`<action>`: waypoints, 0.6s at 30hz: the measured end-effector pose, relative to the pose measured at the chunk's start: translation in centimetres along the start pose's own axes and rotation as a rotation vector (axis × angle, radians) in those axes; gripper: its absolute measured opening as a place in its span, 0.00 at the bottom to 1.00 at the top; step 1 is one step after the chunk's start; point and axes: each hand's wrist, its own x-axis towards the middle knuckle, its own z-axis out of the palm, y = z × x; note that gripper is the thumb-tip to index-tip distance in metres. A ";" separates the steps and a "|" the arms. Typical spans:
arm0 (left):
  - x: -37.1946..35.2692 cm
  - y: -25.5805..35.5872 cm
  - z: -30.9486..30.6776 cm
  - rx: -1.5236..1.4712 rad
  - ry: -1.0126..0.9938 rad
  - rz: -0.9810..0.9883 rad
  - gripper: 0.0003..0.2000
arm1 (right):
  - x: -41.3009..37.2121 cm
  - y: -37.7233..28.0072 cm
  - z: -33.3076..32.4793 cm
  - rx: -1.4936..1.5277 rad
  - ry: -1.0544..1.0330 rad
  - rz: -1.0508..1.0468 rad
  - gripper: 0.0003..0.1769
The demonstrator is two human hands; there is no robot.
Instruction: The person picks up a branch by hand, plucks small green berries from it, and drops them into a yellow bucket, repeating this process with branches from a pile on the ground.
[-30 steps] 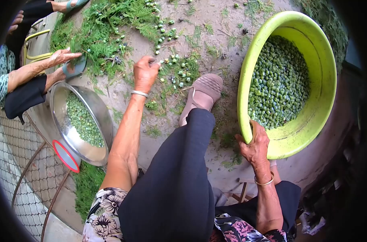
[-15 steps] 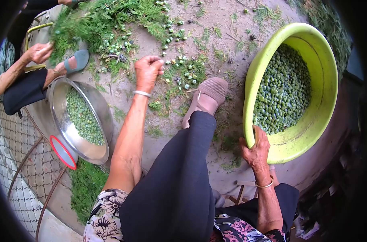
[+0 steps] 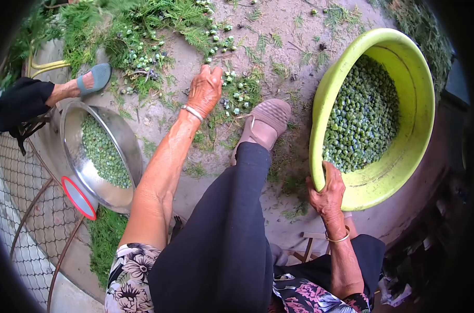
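Observation:
Low over the ground, my left hand (image 3: pixel 205 89) has its fingers curled downward at several small green seed cones (image 3: pixel 212 51). Its fingertips are mostly hidden, so anything between them does not show. More loose cones (image 3: pixel 241 96) lie among bits of greenery just right of that hand. My right hand (image 3: pixel 328 192) is closed around the near rim of a large yellow-green plastic tub (image 3: pixel 370 195), thumb outside and fingers over the edge. The tub is tilted, and a thick layer of green cones (image 3: pixel 359 120) covers its bottom.
A steel basin (image 3: pixel 135 164) partly filled with green cones stands at left, beside a red-rimmed container (image 3: pixel 79 198) and wire mesh (image 3: pixel 26 182). Cut evergreen branches (image 3: pixel 143 26) are heaped at the top. Another person's sandalled foot (image 3: pixel 93 79) is nearby. My shoe (image 3: pixel 268 117) stands mid-ground.
My left hand has moved forward and slightly right, down to the cones. My right hand keeps its hold on the tub. The other person's hand has left the view at left.

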 end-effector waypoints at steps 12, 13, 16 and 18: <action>-0.9 5.4 -9.6 -1.697 -0.174 -0.467 0.10 | 0.0 -0.1 0.1 0.003 0.005 0.018 0.31; -1.0 8.8 -10.7 -1.630 -0.276 -0.360 0.13 | 0.0 -0.1 0.1 0.002 0.002 0.024 0.31; -0.9 17.0 -11.5 -1.455 -0.459 -0.157 0.23 | 0.0 -0.3 0.0 0.016 0.023 0.025 0.29; -0.4 17.1 -10.6 -1.129 -0.344 -0.090 0.28 | -0.1 -0.1 0.0 0.015 0.018 0.024 0.30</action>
